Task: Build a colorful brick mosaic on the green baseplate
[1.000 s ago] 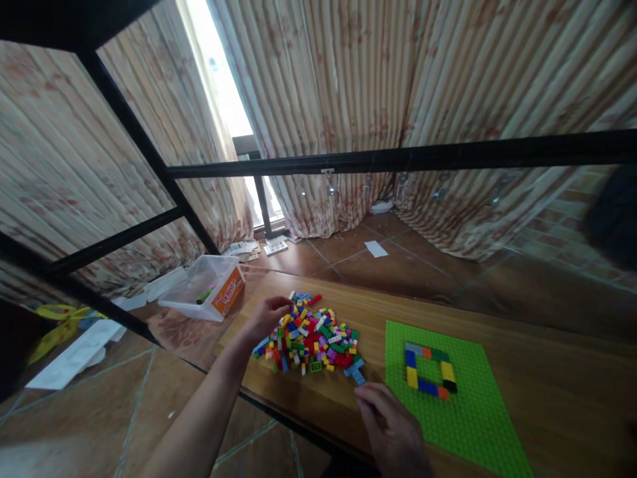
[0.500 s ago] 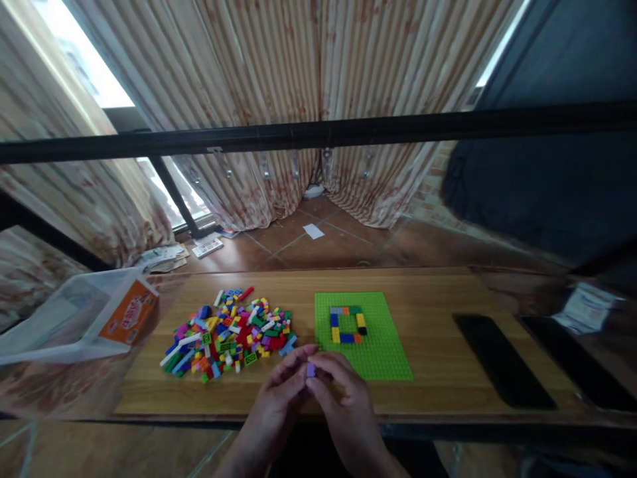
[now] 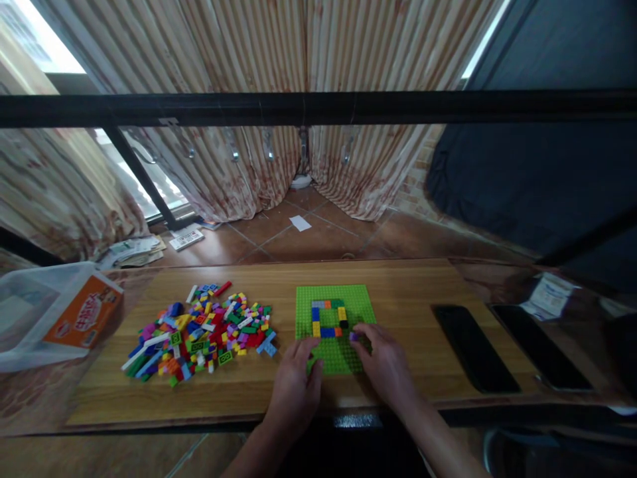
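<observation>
A small purple toy brick (image 3: 353, 336) is pinched between the thumb and fingers of my right hand (image 3: 385, 362), just over the right part of the green baseplate (image 3: 303, 295). On the baseplate stands a square ring of coloured bricks (image 3: 316, 328), with blue, yellow, orange, green, grey and black pieces. The purple brick is close to the ring's lower right corner, with a small gap between them. My left hand (image 3: 295, 382) rests at the plate's lower left edge, thumb and fingers apart, holding nothing.
A pile of loose mixed bricks (image 3: 199, 338) spreads over the left of the wooden table (image 3: 408, 285). Two dark phone-like slabs (image 3: 475, 348) lie at the right. At the far left is a clear plastic bin (image 3: 30, 285) with an orange label.
My hands have parted. The right one has carried the purple brick forward and right over the baseplate, while the left has let go of it and opened. The view has shifted too.
</observation>
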`<state>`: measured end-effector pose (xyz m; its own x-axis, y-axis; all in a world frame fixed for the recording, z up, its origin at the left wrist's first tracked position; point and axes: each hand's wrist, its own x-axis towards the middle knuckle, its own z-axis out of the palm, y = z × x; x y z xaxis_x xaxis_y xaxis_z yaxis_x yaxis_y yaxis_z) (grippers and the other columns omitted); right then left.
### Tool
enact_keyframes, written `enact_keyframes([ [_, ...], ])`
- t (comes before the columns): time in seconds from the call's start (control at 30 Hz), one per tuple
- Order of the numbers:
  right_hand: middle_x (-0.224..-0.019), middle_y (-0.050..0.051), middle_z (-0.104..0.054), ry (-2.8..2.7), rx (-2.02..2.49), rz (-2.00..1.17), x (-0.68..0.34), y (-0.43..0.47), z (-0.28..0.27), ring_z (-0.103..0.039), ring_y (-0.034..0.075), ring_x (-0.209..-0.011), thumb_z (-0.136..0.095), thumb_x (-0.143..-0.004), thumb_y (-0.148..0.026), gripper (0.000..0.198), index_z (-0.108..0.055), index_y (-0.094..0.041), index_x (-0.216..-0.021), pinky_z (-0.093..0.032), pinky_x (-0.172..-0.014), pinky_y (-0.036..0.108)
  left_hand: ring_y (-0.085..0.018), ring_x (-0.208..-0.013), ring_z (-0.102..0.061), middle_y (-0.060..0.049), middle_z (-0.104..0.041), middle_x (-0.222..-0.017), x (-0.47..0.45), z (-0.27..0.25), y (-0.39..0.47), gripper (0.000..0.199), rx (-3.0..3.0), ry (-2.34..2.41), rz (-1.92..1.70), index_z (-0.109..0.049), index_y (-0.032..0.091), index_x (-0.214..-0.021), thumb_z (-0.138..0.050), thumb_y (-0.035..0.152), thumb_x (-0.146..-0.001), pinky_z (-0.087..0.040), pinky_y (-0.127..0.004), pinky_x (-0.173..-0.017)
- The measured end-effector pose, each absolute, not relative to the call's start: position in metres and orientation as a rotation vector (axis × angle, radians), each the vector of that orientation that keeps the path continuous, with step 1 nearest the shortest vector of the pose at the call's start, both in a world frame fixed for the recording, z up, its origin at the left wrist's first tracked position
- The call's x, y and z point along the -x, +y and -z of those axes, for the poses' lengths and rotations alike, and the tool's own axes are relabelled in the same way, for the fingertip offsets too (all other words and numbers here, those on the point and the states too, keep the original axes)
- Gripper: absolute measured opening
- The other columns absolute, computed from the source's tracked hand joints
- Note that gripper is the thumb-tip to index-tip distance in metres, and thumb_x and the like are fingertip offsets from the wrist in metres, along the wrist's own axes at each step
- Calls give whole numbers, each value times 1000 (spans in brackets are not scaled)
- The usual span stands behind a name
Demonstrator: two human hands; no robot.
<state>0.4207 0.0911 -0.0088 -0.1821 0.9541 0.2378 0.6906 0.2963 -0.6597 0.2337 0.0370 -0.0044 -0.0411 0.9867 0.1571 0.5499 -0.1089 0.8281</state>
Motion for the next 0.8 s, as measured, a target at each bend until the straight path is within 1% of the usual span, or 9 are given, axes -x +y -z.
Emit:
enact_keyframes([
  [0.07,-90,5,-67,-2040,1436,-540,-418,101,11,-61,22,-87,-56,-82,-17,12,-63,-21,-90,-48,-81,37,-24,-104,-57,-12,-62,-111,-234,10,46,33,-1909,1669,-1044,-58,16,-115,-48,15,-83,-49,-43,-91],
  [0.13,-88,4,-66,-2101,1412,-546,-416,106,13,-61,22,-86,-56,-81,-15,10,-62,-22,-87,-48,-79,35,-25,-108,-54,-13,-61,-114,-237,15,52,34,-2057,1690,-1017,-57,15,-117,-48,13,-84,-48,-45,-94],
  [0.23,-92,5,-67,-2109,1395,-543,-414,108,17,-61,22,-88,-57,-81,-15,13,-62,-22,-91,-49,-80,36,-25,-109,-53,-14,-58,-117,-241,20,57,36,-2162,1692,-973,-56,13,-118,-48,12,-84,-47,-45,-94],
  [0.33,-95,6,-68,-2038,1401,-550,-415,108,19,-62,22,-91,-58,-80,-17,17,-63,-22,-96,-49,-84,37,-25,-108,-52,-15,-56,-120,-244,20,57,36,-2189,1690,-938,-55,13,-119,-48,12,-84,-47,-45,-94],
  [0.4,-95,5,-68,-1984,1411,-575,-417,107,19,-62,22,-90,-58,-81,-20,16,-63,-23,-96,-49,-84,38,-25,-108,-52,-15,-55,-120,-245,19,57,36,-2197,1690,-926,-55,13,-119,-47,13,-84,-47,-45,-94],
  [0.57,-91,5,-67,-1898,1452,-616,-422,102,19,-62,22,-85,-57,-83,-28,13,-64,-22,-93,-49,-79,37,-26,-111,-49,-15,-52,-124,-249,17,55,37,-2207,1685,-887,-55,14,-120,-45,12,-85,-45,-47,-96],
  [0.8,-88,5,-66,-1881,1447,-668,-420,107,21,-61,21,-83,-56,-85,-33,15,-65,-21,-87,-49,-78,35,-26,-112,-48,-14,-50,-127,-250,14,56,40,-2190,1688,-794,-54,16,-123,-45,13,-84,-44,-46,-97],
])
